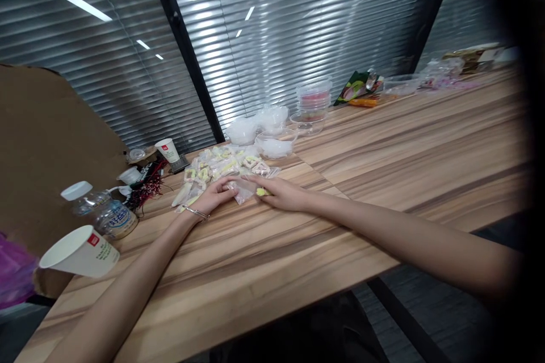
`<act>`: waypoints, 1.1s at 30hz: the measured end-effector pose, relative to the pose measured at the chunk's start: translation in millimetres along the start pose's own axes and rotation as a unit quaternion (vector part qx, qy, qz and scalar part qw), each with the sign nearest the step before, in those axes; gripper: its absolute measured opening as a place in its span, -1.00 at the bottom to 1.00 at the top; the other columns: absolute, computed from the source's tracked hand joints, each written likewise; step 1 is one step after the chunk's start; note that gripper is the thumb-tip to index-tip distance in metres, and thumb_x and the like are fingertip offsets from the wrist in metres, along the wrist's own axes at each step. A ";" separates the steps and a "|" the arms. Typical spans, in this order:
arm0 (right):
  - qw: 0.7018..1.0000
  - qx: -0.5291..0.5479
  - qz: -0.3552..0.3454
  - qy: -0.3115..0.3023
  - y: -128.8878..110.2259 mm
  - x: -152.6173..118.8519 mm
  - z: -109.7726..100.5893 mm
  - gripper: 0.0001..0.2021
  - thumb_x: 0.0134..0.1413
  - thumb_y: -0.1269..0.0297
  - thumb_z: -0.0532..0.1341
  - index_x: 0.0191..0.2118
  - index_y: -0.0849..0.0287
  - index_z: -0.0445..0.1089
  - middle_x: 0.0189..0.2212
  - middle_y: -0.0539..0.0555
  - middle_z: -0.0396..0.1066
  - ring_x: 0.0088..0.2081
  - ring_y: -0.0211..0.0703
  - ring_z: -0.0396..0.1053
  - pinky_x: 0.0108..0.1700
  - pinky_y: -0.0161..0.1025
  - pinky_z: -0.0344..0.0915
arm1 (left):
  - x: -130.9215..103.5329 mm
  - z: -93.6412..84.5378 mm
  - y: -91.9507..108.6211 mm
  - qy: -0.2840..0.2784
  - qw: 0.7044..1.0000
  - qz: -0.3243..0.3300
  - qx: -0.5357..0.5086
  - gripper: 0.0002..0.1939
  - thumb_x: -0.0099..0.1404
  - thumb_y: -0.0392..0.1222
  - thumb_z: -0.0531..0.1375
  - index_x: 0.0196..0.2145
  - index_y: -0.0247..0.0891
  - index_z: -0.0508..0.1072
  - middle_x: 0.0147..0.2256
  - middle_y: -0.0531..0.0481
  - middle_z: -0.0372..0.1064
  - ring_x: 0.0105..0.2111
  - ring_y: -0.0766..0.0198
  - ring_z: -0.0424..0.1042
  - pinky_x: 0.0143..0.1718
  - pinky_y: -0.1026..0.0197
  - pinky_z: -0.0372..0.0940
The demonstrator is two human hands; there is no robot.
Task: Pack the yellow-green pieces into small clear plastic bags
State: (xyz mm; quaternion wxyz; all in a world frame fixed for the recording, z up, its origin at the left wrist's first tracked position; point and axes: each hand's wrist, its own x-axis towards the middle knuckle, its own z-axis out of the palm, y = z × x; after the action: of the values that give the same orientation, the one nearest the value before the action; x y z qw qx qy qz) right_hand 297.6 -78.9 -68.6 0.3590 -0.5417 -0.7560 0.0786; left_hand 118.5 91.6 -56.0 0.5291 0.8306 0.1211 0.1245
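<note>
Left hand (215, 194) pinches clear bag (243, 191); right hand (284, 193) grips yellow piece (260, 191), touching bag edge. I judge: limp bag may fold, snagging piece; loose pinch may drop it.

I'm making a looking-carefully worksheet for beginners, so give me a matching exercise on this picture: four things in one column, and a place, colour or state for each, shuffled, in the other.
Things
1. Small bag
2. Small piece at the right hand
3. Bracelet
4. Clear tubs

Places, colours, states
A. Stacked near the blinds
B. See-through, between the left hand and the right
C. Around the left wrist
D. Yellow

Right pairs: 1-B, 2-D, 3-C, 4-A
</note>
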 end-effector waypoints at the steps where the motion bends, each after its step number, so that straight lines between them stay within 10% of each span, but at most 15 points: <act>1: 1.000 -0.004 0.005 0.005 0.1 -0.1 0.3 -0.29 0.06 0.49 0.09 0.31 0.03 -0.12 0.15 0.14 0.21 0.08 -0.04 0.26 0.03 -0.13 0.22 | 0.0 0.0 -0.8 0.004 1.000 -0.004 -0.007 -0.47 0.18 -0.04 0.22 0.07 -0.27 0.28 -0.22 -0.06 0.41 -0.25 0.25 0.37 -0.21 0.25 0.23; 15: 0.999 0.001 0.016 0.048 6.3 1.1 3.1 -0.69 0.06 0.45 0.12 -0.06 0.16 0.39 -0.19 0.08 0.45 -0.18 -0.12 0.37 -0.12 -0.27 0.21 | 0.4 -0.7 -1.5 0.011 1.000 -0.013 -0.025 -0.42 0.17 -0.04 0.22 0.10 -0.26 0.21 -0.39 0.02 0.38 -0.35 0.30 0.36 -0.27 0.28 0.22; 33: 0.997 0.060 0.021 0.042 -2.3 4.4 0.8 -0.76 0.14 0.16 0.14 -0.20 0.18 0.44 -0.29 0.03 0.46 -0.26 -0.17 0.36 -0.19 -0.32 0.20 | -0.9 -2.4 1.5 -0.015 1.000 0.014 0.007 -0.48 0.20 -0.04 0.21 0.07 -0.29 0.29 -0.38 -0.03 0.38 -0.31 0.25 0.36 -0.20 0.22 0.22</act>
State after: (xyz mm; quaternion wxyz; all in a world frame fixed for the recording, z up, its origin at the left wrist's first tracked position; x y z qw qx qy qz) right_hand 294.7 -75.7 -65.9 0.4205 -0.5376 -0.7227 0.1091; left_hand 116.9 92.7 -53.7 0.5236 0.8375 0.1020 0.1186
